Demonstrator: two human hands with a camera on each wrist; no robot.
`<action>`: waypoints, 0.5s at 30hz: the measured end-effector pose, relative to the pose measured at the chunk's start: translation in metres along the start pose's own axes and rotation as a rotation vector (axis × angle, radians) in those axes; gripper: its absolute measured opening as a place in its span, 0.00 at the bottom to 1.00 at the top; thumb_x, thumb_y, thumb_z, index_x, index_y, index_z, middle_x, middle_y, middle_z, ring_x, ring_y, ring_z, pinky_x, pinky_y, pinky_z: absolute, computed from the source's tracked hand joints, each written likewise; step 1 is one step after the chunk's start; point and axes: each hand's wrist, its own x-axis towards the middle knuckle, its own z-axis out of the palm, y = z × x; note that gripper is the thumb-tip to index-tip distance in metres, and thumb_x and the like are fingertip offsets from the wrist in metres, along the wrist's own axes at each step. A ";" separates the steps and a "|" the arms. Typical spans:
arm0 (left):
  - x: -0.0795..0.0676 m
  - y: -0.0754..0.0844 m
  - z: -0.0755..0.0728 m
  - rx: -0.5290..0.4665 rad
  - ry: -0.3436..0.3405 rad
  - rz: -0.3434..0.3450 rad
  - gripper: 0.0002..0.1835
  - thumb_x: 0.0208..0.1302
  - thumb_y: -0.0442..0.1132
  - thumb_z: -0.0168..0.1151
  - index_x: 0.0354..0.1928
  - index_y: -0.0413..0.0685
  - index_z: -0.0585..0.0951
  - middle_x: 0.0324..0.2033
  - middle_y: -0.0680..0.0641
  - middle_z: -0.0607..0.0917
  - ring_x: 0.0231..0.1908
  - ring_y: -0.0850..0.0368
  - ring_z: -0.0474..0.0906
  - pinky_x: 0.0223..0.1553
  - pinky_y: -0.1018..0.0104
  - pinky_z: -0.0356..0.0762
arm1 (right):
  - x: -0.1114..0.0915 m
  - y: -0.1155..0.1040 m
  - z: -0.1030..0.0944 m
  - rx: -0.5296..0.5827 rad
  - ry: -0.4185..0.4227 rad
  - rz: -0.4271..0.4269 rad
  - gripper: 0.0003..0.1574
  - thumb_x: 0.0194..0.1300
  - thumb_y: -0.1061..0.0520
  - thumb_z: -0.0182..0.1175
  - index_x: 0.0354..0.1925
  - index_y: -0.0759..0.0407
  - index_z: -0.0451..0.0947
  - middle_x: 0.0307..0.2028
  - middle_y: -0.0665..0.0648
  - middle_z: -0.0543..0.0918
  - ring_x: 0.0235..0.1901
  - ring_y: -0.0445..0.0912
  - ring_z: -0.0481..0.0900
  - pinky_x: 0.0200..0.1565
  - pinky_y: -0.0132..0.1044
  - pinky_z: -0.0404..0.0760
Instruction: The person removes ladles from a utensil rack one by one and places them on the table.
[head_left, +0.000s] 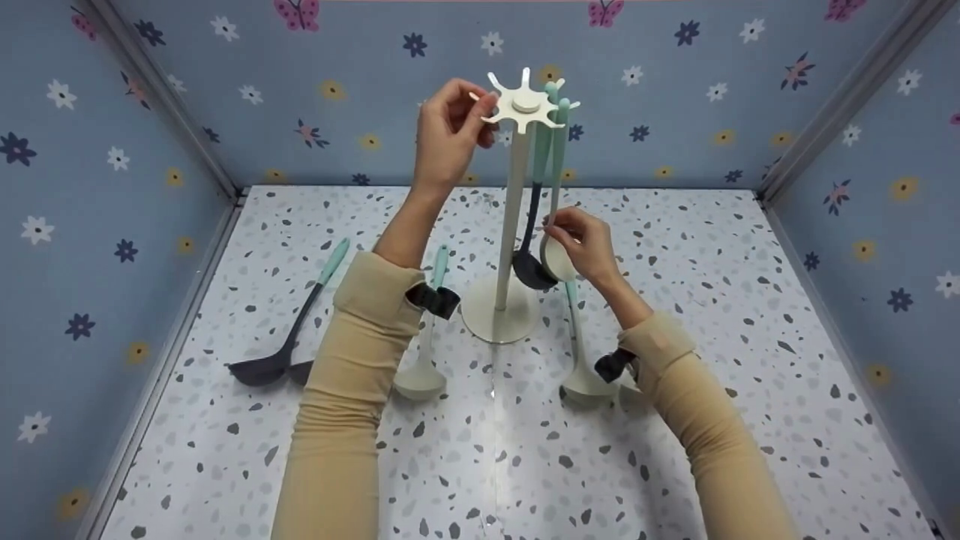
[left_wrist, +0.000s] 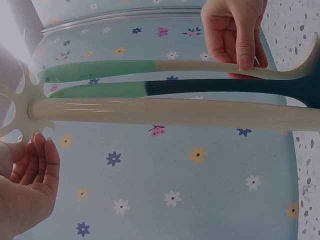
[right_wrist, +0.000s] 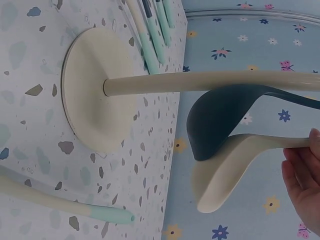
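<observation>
A cream utensil stand [head_left: 513, 217] rises from a round base, with a ring of hooks on top. My left hand [head_left: 444, 142] pinches one of those hooks between thumb and fingers. On the opposite side of the pole hang two ladles with mint-green handles, a dark one [right_wrist: 217, 120] and a cream one [right_wrist: 230, 175]. Low on the cream ladle's handle, just above its bowl, my right hand [head_left: 592, 244] pinches the shaft with thumb and fingers. In the right wrist view, the two bowls overlap, the dark one nearer the pole.
On the speckled table [head_left: 495, 465] lie a dark ladle [head_left: 300, 322] at left, a cream ladle [head_left: 421, 379] beside the left sleeve, and another cream ladle [head_left: 585, 382] by the right cuff. Other utensils are partly hidden by the sleeves. Flowered walls [head_left: 645, 157] enclose three sides.
</observation>
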 end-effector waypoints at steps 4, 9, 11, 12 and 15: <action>-0.001 0.000 0.000 0.017 -0.002 0.011 0.04 0.60 0.30 0.55 0.29 0.36 0.74 0.19 0.43 0.77 0.17 0.56 0.71 0.21 0.69 0.74 | -0.002 -0.003 -0.002 -0.026 0.011 -0.008 0.07 0.57 0.70 0.56 0.35 0.74 0.75 0.33 0.68 0.79 0.35 0.56 0.79 0.36 0.38 0.78; -0.001 0.001 0.000 0.024 -0.001 0.014 0.04 0.60 0.30 0.55 0.28 0.36 0.74 0.18 0.43 0.77 0.16 0.56 0.71 0.20 0.69 0.73 | -0.003 -0.002 -0.004 -0.024 0.025 -0.021 0.06 0.57 0.70 0.56 0.35 0.75 0.75 0.31 0.68 0.79 0.34 0.55 0.79 0.33 0.33 0.78; -0.001 0.002 0.000 0.015 0.002 -0.001 0.04 0.60 0.30 0.55 0.28 0.37 0.74 0.18 0.42 0.77 0.16 0.55 0.71 0.21 0.70 0.73 | -0.003 -0.002 -0.004 -0.032 0.028 -0.028 0.06 0.57 0.70 0.56 0.35 0.74 0.75 0.31 0.68 0.79 0.34 0.55 0.79 0.34 0.36 0.79; -0.001 0.002 0.000 0.012 0.004 -0.006 0.04 0.60 0.30 0.55 0.28 0.37 0.74 0.18 0.42 0.77 0.16 0.55 0.71 0.21 0.70 0.73 | -0.003 -0.002 -0.005 -0.040 0.028 -0.033 0.07 0.57 0.70 0.56 0.35 0.74 0.75 0.31 0.67 0.80 0.34 0.55 0.79 0.34 0.38 0.79; -0.001 0.001 0.001 0.018 0.001 -0.005 0.04 0.60 0.31 0.54 0.28 0.37 0.74 0.19 0.41 0.77 0.17 0.55 0.72 0.21 0.70 0.74 | -0.004 -0.003 -0.006 -0.063 0.031 -0.047 0.06 0.57 0.70 0.56 0.35 0.73 0.76 0.31 0.67 0.80 0.34 0.54 0.80 0.34 0.41 0.79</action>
